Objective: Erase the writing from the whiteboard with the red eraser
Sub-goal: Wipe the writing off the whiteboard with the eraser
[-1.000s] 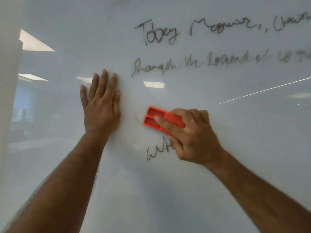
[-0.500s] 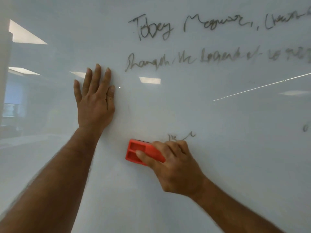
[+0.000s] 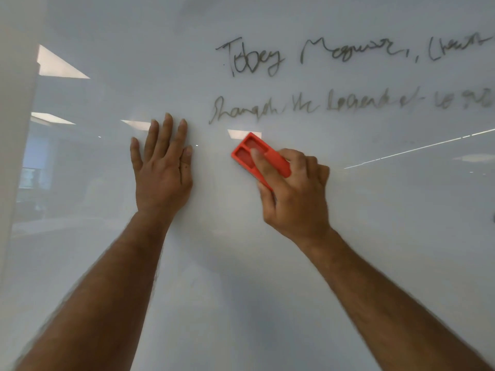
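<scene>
A glossy whiteboard (image 3: 375, 236) fills the view. Two lines of dark handwriting remain at the upper right: a top line (image 3: 348, 53) and a smudged second line (image 3: 334, 105). My right hand (image 3: 297, 196) grips the red eraser (image 3: 258, 158) and presses it flat on the board just below the start of the second line, tilted with its free end up and to the left. My left hand (image 3: 163, 170) lies flat on the board with fingers spread, to the left of the eraser. A small dark mark (image 3: 493, 218) shows at the right edge.
A pale wall or frame edge (image 3: 16, 129) borders the board on the left. Ceiling lights reflect in the board surface (image 3: 61, 65). The board below both hands shows no writing.
The eraser swept down over the lower writing, then back up and right to just under the second line. The lower words are gone. My left hand stays flat on the board.
</scene>
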Tool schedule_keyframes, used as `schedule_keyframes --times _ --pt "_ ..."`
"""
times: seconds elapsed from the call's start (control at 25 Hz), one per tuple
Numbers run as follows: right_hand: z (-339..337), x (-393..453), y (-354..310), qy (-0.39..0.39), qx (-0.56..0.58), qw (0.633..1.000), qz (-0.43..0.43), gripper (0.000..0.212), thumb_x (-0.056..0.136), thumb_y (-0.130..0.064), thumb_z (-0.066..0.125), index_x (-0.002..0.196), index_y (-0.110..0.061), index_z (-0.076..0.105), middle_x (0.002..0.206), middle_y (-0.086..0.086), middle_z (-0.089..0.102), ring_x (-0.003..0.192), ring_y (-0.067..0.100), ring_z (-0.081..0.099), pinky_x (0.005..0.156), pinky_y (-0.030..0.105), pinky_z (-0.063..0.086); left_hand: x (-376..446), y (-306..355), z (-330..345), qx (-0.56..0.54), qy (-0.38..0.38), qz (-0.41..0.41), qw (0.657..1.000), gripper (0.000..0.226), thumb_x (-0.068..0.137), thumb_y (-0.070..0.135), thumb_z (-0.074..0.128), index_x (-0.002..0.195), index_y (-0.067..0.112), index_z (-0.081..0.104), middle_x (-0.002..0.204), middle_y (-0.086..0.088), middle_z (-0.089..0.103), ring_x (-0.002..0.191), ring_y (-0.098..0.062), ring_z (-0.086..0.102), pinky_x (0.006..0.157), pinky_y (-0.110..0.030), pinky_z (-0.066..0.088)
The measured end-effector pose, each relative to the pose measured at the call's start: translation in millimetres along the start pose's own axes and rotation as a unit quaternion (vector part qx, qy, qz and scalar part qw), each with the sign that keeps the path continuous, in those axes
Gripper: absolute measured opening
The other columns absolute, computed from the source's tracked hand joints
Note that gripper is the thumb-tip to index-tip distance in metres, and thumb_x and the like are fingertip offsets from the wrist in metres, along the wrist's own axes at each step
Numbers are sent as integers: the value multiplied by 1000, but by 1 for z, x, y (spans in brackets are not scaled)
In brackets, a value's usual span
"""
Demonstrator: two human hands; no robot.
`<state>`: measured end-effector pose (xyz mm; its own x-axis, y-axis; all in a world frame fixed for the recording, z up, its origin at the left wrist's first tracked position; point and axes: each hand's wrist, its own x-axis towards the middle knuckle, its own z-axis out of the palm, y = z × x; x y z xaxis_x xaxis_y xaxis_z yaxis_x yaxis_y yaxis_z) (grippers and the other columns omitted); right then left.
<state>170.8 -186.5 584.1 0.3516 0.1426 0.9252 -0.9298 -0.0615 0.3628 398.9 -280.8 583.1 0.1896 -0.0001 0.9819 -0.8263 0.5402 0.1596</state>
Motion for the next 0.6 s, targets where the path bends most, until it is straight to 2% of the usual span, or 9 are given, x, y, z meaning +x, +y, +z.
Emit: schedule_keyframes --times 0.12,0.28,0.32,0.4,0.48,0.6 --pt "10 9 -33 -28 5 999 -32 52 86 -31 62 137 -30 55 119 12 60 88 34 53 75 42 37 1 -2 0 -15 0 6 1000 53 107 37 28 157 23 36 167 -4 28 156 -22 19 125 -52 5" --pt "2 -10 -25 -76 22 977 -197 54 85 -29 63 138 -30 54 121 13 61 87 33 55 75 43 40 1 -6 0 -23 2 10 1000 53 106 35 29 156 22 39 166 -4 30 155 -23 21 125 -54 7" --pt "-1 -8 -12 -76 20 974 -213 54 85 -29 65 138 -30 54 120 13 61 87 33 56 75 42 41 1 -5 0 -22 1 10 1000 53 106 36 28 157 23 39 166 -3 30 155 -23 21 125 -53 7" --pt "-3 11 10 -53 6 984 -171 55 85 -31 65 138 -31 54 118 13 61 89 34 56 77 42 41 1 -5 0 -12 4 10 1000 53 107 36 28 157 24 37 166 -3 29 155 -22 21 125 -53 7" --pt "4 46 22 -18 -17 996 -81 55 86 -33 64 140 -30 53 116 13 59 91 35 54 78 43 39 0 -3 1 -1 12 12 1000 52 107 34 30 158 24 36 166 -3 30 155 -23 22 125 -53 8" --pt "27 104 10 -5 -44 999 -12 55 85 -35 60 139 -28 52 117 15 57 96 36 53 80 45 40 1 -1 1 10 10 15 1000 53 106 32 32 158 24 35 166 -4 31 154 -24 23 124 -55 11"
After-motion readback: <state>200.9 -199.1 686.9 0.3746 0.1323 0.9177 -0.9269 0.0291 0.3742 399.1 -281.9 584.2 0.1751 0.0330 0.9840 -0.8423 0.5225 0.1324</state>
